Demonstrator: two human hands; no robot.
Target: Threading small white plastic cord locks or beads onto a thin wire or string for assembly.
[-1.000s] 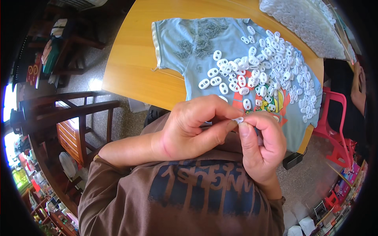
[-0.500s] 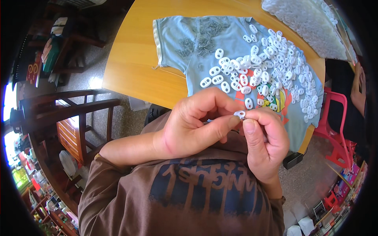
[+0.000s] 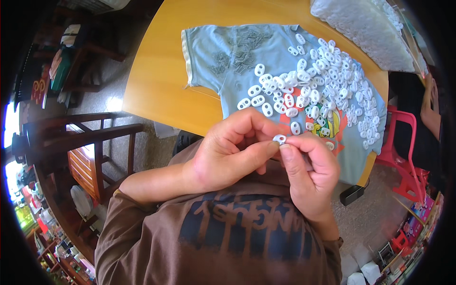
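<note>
In front of my chest, both hands meet on one small white plastic cord lock [image 3: 280,139], partly hidden by the fingertips. My left hand [image 3: 230,154] pinches it between thumb and forefinger from the left. From the other side, the thumb and forefinger of my right hand [image 3: 311,173] close on it too. Beyond them a light blue T-shirt [image 3: 202,54] lies spread on the table, bearing a heap of white oval two-hole cord locks [image 3: 332,71]. Small dark metal springs [image 3: 247,45] lie in loose clusters near its sleeve.
The yellow wooden table [image 3: 156,71] carries a container full of white pieces [image 3: 361,31] at the far right. A pink plastic chair [image 3: 412,142] stands right of the table, near another person's arm [image 3: 430,111]. A wooden chair [image 3: 85,164] is at left.
Both hands have shifted slightly left with the cord lock between them, keeping their pinch. The whole view has moved a little, and the heap on the T-shirt looks unchanged.
</note>
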